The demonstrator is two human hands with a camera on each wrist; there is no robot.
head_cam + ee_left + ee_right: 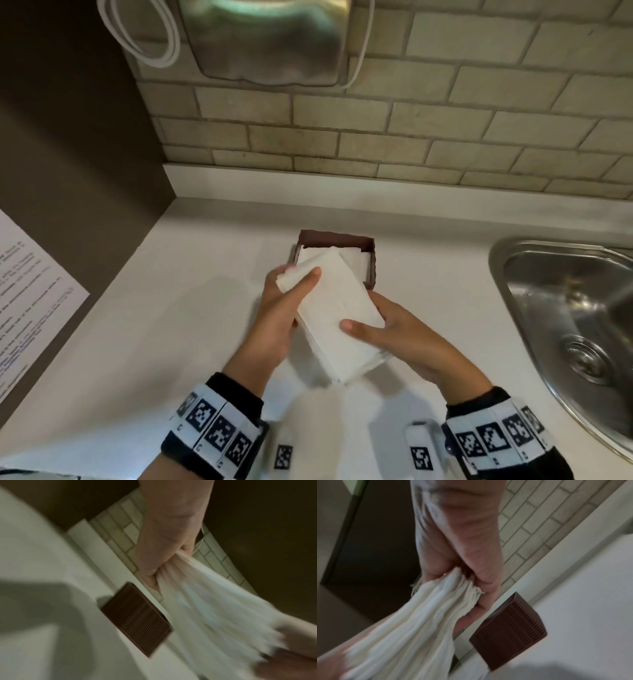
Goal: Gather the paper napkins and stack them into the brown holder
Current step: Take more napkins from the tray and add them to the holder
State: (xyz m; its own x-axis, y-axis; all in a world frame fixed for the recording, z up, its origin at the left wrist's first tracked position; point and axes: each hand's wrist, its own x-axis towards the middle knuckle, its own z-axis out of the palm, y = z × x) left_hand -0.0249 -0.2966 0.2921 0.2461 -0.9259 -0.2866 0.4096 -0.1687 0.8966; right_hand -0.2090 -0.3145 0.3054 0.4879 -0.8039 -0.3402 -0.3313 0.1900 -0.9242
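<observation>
A kitchen: steel sink (561, 308), tiled backsplash (411, 130), white countertop (171, 325).

The head view looks steeply down on the brown holder (337, 253). Both wrist views sit close beside it, sharing its ribbed walls.
</observation>
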